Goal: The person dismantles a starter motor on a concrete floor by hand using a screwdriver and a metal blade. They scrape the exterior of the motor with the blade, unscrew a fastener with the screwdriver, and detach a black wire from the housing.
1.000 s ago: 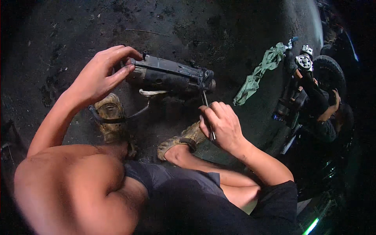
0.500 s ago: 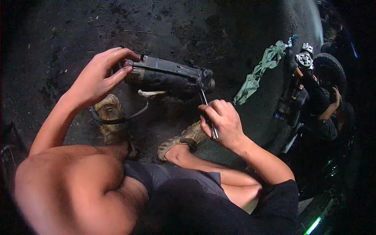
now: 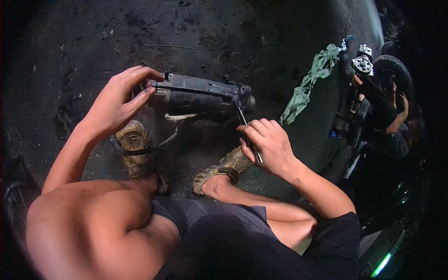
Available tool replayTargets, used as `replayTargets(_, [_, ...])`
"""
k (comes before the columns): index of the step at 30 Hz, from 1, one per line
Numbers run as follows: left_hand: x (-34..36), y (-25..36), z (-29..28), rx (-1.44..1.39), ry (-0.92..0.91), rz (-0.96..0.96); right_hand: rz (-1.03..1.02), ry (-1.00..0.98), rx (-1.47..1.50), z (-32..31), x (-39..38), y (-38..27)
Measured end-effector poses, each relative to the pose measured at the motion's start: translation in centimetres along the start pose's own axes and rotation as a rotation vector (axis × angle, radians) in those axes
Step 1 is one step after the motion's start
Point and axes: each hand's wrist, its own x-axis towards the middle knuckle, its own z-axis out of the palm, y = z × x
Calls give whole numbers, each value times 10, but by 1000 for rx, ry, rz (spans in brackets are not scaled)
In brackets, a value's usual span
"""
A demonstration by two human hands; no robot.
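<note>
A black, greasy cylindrical machine part (image 3: 198, 95) lies lengthwise from left to right over the floor in front of me. My left hand (image 3: 123, 98) curls its thumb and fingers round the part's left end. In my right hand (image 3: 268, 140) is a slim metal wrench (image 3: 241, 117), its far tip against the fitting at the part's right end. Exactly how the tip sits there is too dark to make out. A pale hose (image 3: 181, 117) shows below the part, and a thin dark cable hangs from its end towards my left shoe.
My dirty clogs (image 3: 133, 140) stand either side below the part. A crumpled green cloth (image 3: 303, 93) lies to the right on the dark floor (image 3: 224, 32). Further right, another person's arms (image 3: 399, 114) are near a tyre (image 3: 394, 77) and a metal pulley (image 3: 362, 66). A thin rod (image 3: 170, 45) lies beyond.
The view has shifted slightly. Both hands keep their holds, and the wrench stays at the part's right end at nearly the same angle. The other person's hands have moved.
</note>
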Motion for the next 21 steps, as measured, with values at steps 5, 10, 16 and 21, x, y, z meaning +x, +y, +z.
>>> replayTargets(5, [-4, -2, -2, 2, 5, -9, 29, 7, -142, -4, -4, 6])
replayTargets(10, [-2, -4, 0, 0, 7, -3, -52, 58, -194, -5, -10, 14])
replayTargets(16, [-3, -5, 1, -1, 12, -2, -52, 76, -204, -5, -11, 12])
replayTargets(21, [-3, -4, 1, 0, 14, 1, -59, 75, -204, -3, -12, 10])
